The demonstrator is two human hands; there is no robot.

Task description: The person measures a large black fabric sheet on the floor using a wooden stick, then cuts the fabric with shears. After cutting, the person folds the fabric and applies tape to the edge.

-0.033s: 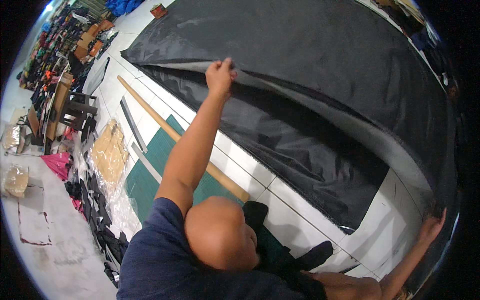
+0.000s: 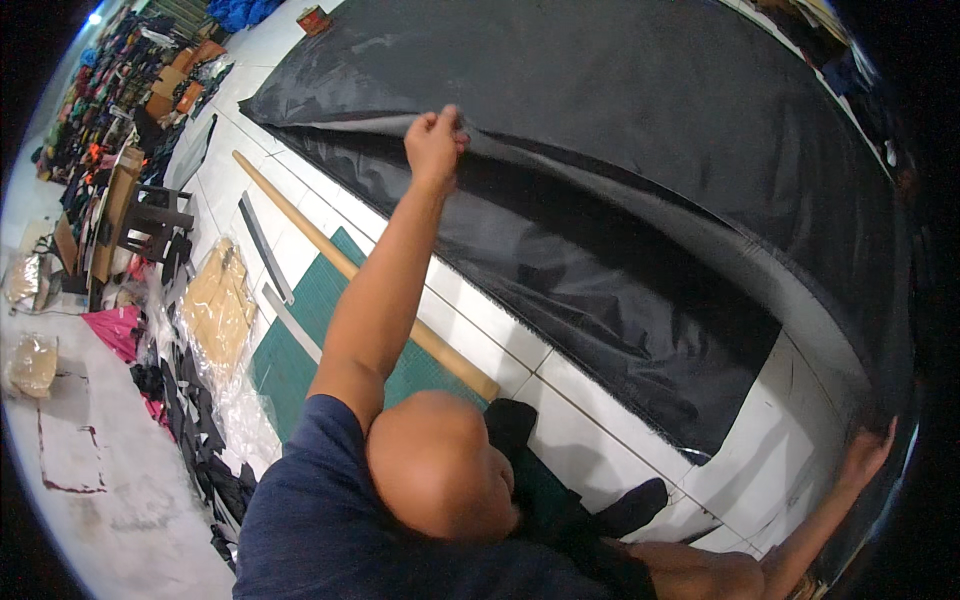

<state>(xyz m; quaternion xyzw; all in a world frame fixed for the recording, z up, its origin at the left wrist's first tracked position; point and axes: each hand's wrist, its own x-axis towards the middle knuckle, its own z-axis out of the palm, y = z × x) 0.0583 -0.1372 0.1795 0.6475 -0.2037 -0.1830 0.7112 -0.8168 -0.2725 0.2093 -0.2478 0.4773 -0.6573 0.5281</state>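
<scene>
A wide sheet of black fabric [image 2: 600, 110] lies over another black fabric layer [image 2: 540, 290] on the floor. My left hand [image 2: 435, 148] pinches the near edge of the upper sheet and holds it raised. The sheet's grey underside [image 2: 790, 285] shows along the lifted edge, which curves to the far right. There my right hand [image 2: 866, 455] grips the same edge with one finger stretched out; shadow hides part of that grip. Between the two layers a dark gap is open. The lower layer's near edge is frayed and has some wrinkles.
Left of the fabric are a long wooden pole [image 2: 300, 222], a green cutting mat [image 2: 285, 365] and two flat metal strips [image 2: 268, 248]. Farther left are a plastic-wrapped tan package [image 2: 215, 295] and heaped cloth scraps [image 2: 190, 410]. A small red tin [image 2: 313, 20] stands by the fabric's far left.
My left hand has moved slightly up and to the left with the fabric edge. The raised edge has shifted a little; my right hand stays almost in place.
</scene>
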